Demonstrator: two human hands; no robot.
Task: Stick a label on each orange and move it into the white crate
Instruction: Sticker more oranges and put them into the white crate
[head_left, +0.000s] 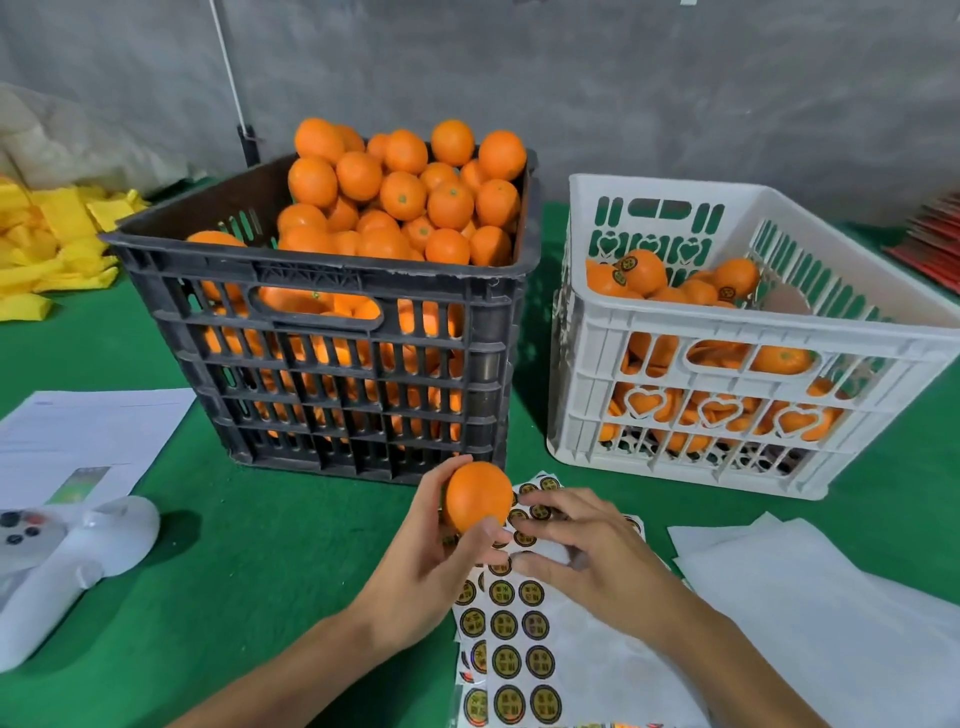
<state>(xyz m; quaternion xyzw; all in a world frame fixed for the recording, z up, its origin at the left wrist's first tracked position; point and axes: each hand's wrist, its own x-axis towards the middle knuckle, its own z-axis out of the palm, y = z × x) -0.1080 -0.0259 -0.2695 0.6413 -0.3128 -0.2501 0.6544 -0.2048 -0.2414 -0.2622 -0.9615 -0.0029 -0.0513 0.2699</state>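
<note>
My left hand holds one orange up above the green table, in front of the black crate. No label shows on its visible side. My right hand rests fingers-down on the label sheet, a sheet of round black-and-gold stickers lying under both hands; whether it pinches a sticker I cannot tell. The black crate is heaped with unlabelled oranges. To its right the white crate holds labelled oranges, filled to roughly half its height.
A white game controller lies at the left front, with printed papers behind it. Yellow foam nets are piled at the far left. White backing sheets lie at the right front. Red packets sit at the far right.
</note>
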